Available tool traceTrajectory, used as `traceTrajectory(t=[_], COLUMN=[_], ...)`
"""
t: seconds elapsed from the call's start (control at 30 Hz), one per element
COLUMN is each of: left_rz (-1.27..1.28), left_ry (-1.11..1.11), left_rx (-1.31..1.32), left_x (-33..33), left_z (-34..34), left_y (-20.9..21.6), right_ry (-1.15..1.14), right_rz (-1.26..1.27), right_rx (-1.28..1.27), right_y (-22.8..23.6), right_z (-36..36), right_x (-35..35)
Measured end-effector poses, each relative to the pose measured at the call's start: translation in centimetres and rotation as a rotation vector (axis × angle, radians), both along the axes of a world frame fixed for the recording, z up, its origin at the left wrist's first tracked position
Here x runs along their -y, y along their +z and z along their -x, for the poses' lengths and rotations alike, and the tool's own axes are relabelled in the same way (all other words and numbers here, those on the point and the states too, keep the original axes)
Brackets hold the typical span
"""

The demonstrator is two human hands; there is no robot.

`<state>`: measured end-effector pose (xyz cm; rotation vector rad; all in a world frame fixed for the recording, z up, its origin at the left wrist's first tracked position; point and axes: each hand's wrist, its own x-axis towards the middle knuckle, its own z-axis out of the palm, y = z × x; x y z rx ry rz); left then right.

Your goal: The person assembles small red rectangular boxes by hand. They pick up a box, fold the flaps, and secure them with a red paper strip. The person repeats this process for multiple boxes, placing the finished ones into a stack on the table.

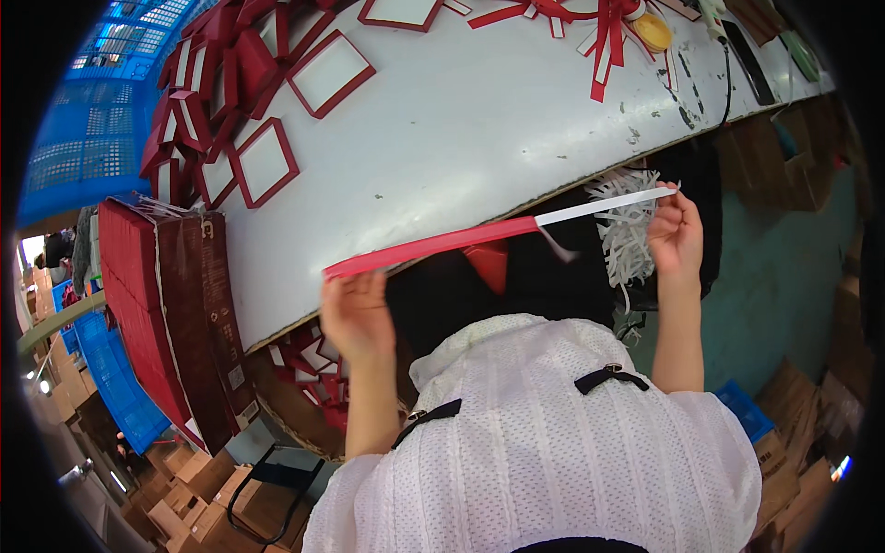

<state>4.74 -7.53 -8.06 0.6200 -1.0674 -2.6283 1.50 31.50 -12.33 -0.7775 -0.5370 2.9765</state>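
Observation:
A long strip, red over most of its length and white toward one end, stretches between my two hands just off the near table edge. My left hand (358, 309) is closed on the end of the red strip (433, 243), its fingers slightly blurred. At the other side, my right hand (676, 230) pinches the tip of the white length (604, 206), higher and farther right. A thin pale tail (558, 247) curls down where red meets white. Below the strip a red pointed piece (489, 264) rests against black cloth at my lap.
Dark red box frames (265, 162) with white insides pile up at the table's far left. Beyond them stands a blue plastic crate (101, 120). Red strips (604, 55) and a yellow roll (652, 31) lie far right. White shredded strips (627, 240) hang beside my right hand.

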Motion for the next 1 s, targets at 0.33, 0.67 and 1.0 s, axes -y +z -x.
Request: traceTrajectory(t=[0.33,0.67,1.0], left_rz=[-0.040,0.888,2.145], left_ry=[0.129,-0.571,0.139], left_rx=[-0.129,-0.486,0.076], left_x=[6.3,-5.6,7.3], left_z=[-1.6,3.1,12.6], left_y=[3.2,7.7,0.0], right_ry=[-0.155,0.228,-0.105], right_rz=[-0.792,-1.924,-0.688], right_rx=[0.560,-1.078,-0.827], right_y=[-13.5,10.7,15.2], right_z=[-2.5,0.6,3.2], right_x=[-11.8,17.0,10.1])
